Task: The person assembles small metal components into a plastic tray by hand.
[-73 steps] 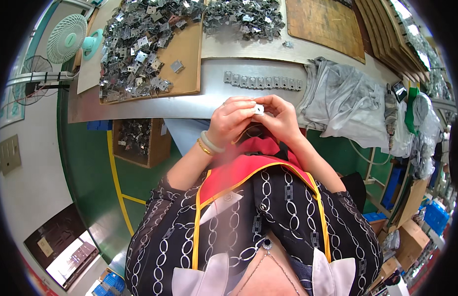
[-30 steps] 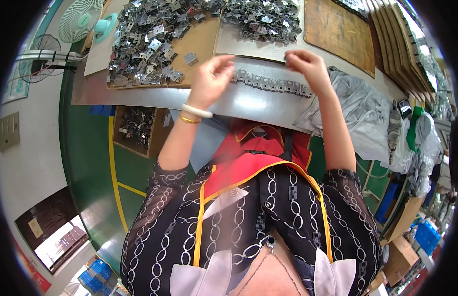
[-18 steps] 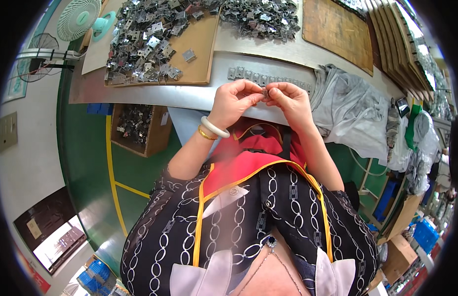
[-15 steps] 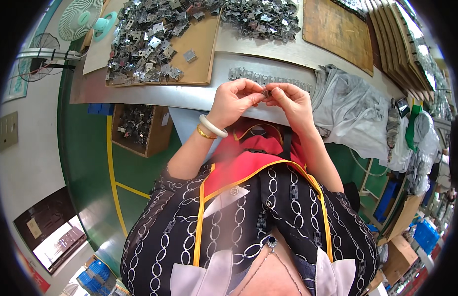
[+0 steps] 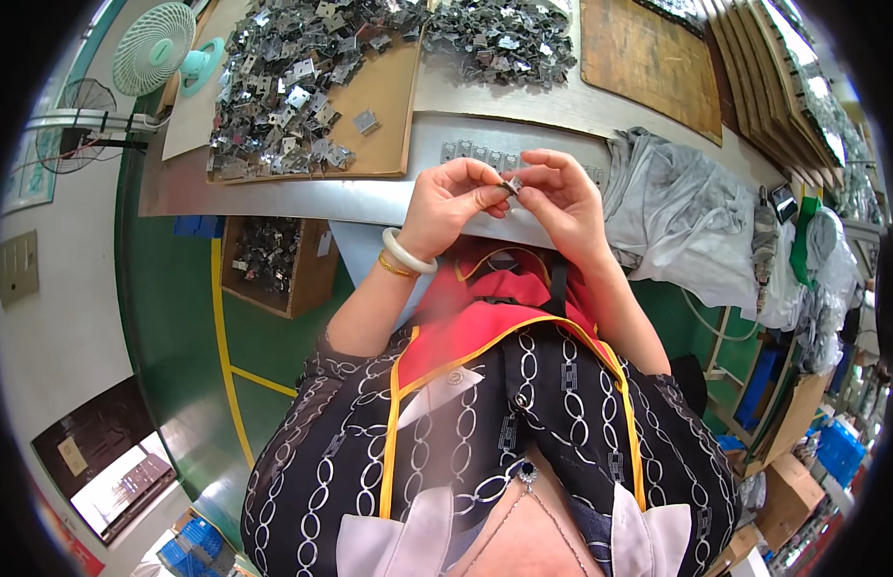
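A small shiny metal piece is held up between my hands, over the near edge of the steel worktop. My left hand pinches it between thumb and forefinger. On its other side, the thumb and a fingertip of my right hand close on the piece, while the upper fingers are lifted and bent. Its exact shape is too small to make out. Just beyond my hands lies a row of flat metal plates with holes, partly covered by my right fingers.
A board at left bears a heap of metal parts; another pile lies behind. Grey cloth hangs over the right edge. There are a brown wooden board, a fan and a box of parts below.
My right fingers have lifted and spread apart from the earlier tight pinch. The metal piece has turned and shows more between my fingertips. The view has shifted slightly.
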`<state>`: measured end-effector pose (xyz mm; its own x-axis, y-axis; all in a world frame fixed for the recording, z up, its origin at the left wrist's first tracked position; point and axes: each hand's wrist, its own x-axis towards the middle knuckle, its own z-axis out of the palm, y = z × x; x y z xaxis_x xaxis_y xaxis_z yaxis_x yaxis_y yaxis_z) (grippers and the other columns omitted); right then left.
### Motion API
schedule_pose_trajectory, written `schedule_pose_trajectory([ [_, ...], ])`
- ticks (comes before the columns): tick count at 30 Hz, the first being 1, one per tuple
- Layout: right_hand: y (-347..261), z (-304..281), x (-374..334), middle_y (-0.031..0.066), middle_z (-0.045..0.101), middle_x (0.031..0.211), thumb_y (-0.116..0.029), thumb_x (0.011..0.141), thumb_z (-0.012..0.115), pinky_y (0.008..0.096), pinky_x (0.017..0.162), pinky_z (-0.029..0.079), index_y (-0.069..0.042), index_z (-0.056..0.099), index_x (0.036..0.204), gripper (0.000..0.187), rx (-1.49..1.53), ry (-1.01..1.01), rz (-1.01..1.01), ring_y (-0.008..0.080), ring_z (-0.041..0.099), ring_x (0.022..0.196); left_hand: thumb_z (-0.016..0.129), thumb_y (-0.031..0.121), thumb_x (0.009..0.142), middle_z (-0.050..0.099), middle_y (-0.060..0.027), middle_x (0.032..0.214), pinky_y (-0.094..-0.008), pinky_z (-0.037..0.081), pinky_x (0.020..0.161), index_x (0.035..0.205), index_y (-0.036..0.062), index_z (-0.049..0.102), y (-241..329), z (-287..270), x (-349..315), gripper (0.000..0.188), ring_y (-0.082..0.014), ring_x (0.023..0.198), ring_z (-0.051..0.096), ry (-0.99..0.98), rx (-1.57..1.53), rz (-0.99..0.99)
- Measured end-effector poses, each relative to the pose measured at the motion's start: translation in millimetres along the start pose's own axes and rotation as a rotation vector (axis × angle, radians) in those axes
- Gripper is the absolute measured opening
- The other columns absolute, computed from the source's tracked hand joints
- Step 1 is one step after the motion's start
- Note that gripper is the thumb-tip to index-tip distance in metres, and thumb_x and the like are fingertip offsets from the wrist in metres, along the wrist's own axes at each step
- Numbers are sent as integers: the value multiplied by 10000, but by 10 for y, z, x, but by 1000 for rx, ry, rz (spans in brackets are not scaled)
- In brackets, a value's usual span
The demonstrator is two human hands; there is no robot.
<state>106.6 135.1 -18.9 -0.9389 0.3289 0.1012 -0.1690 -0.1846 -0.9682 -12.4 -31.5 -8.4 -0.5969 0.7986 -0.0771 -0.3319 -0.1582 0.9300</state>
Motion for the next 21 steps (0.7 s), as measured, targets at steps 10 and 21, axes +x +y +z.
schedule_pose_trajectory([
  [10, -212, 16, 86, 68, 693, 929, 111, 810, 723, 279, 791, 539, -41, 509, 949, 296, -752, 53, -614, 123, 656, 897, 672, 24, 973, 691, -79, 912, -301, 586, 773, 1029, -11, 609, -99, 75, 12, 91, -167, 802, 692, -24, -143, 27],
  [21, -364, 90, 8, 69, 595, 758, 122, 760, 718, 278, 602, 487, -57, 456, 782, 318, -324, 239, -264, 168, 604, 658, 669, 39, 978, 687, -76, 934, -298, 586, 765, 1035, 6, 607, -156, 158, 49, 91, -165, 809, 688, -99, -331, -22],
])
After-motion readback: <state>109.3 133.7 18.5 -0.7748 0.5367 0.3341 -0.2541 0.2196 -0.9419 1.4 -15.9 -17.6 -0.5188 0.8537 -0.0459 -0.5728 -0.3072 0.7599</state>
